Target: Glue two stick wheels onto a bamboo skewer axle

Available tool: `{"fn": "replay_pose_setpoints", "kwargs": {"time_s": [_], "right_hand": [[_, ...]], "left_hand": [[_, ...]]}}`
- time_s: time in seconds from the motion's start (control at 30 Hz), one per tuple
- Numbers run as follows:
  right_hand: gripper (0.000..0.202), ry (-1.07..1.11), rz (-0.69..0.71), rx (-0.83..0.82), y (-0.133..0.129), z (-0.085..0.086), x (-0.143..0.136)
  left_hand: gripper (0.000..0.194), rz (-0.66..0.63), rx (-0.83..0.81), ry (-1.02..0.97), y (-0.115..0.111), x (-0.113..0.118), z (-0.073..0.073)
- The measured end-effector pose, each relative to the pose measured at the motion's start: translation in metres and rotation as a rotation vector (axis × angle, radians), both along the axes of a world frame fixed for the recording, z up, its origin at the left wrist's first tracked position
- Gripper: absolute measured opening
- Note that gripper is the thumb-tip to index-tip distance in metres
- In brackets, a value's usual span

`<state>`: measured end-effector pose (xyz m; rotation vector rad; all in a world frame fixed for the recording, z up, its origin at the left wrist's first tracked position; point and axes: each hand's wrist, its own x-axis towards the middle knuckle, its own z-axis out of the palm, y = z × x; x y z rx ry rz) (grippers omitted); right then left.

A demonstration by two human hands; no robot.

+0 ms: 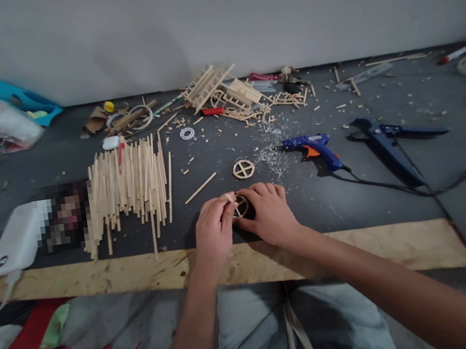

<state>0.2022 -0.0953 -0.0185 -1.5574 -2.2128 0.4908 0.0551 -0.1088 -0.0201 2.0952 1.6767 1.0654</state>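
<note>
At the near edge of the bench [377, 246], both hands work on one small wooden wheel [241, 206]. The wheel lies flat on the dark bench mat, partly hidden between the hands; its round rim and crossed spokes show in the gap. Left hand [214, 232] sits at the wheel's left side, thumb and forefinger pinched shut on a short pale stick piece [230, 198] held just above the rim. Right hand [269, 212] lies curled over the wheel's right side, fingers closed around the rim and pressing it to the mat.

A second wooden wheel [243, 169], of the same spoked form, lies free just beyond the hands. A single loose stick [201, 188] lies at an angle to its left. A spread pile of wooden sticks [130, 183] covers the mat left of the hands. A blue glue gun [312, 147] lies to the right of the free wheel, nozzle toward a scatter of shavings, its cord trailing right. Blue cutters [388, 141] lie further right. A stick-built frame model [221, 92] stands near the back wall. A white box [19, 239] rests at far left.
</note>
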Motion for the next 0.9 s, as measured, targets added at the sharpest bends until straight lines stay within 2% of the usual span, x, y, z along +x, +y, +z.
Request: {"fn": "replay_pose_setpoints", "kwargs": {"time_s": [0.33, 0.67, 0.73, 0.9], "right_hand": [[0.060, 0.018, 0.004, -0.005, -0.0005, -0.0003, 0.0017], [0.066, 0.078, -0.028, -0.014, -0.0001, -0.0003, 0.0016], [0.063, 0.108, -0.039, -0.016, 0.0000, 0.0002, 0.0019], [0.042, 0.223, -0.073, -0.034, 0.0038, -0.0020, 0.0059]], "left_hand": [[0.016, 0.043, 0.024, -0.009, -0.0009, -0.0009, -0.0002], [0.014, 0.082, 0.036, -0.014, -0.0011, -0.0003, -0.0004], [0.014, 0.079, 0.028, -0.003, -0.0008, -0.0002, -0.0005], [0.014, 0.054, 0.011, 0.009, -0.0012, -0.0006, 0.0005]]}}
